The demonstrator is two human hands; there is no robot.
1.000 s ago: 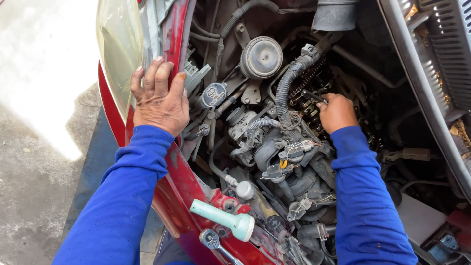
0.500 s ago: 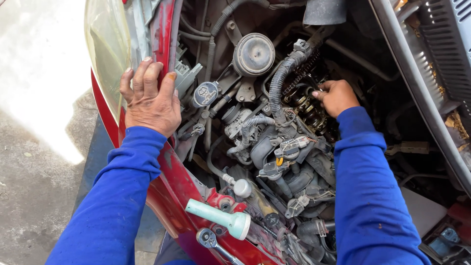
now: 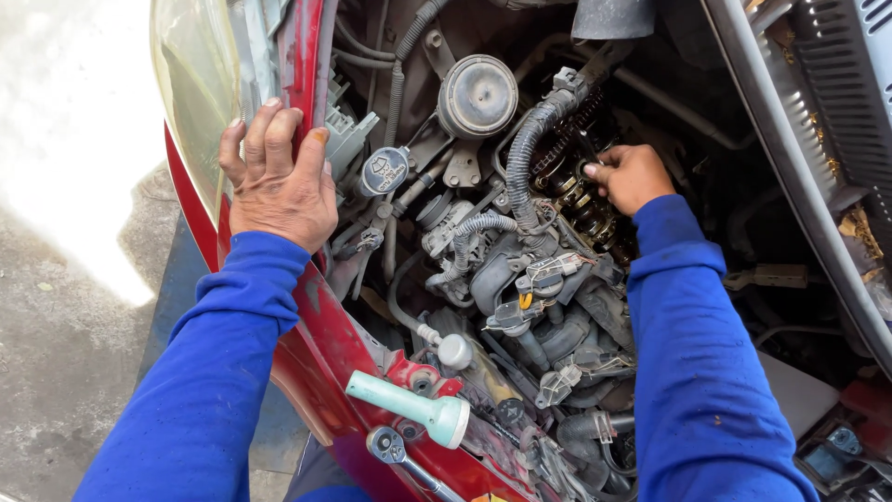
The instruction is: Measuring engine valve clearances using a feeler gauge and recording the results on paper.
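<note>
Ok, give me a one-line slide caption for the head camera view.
Left hand braced on the red fender while the right hand works a slim tool deep in the open engine bay.

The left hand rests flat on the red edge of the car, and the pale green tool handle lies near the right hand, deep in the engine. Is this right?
Not quite. The left hand does rest flat on the red car edge, but the pale green tool handle lies on that red edge, far from the right hand, which alone reaches deep into the engine. The head view shows this.
</note>
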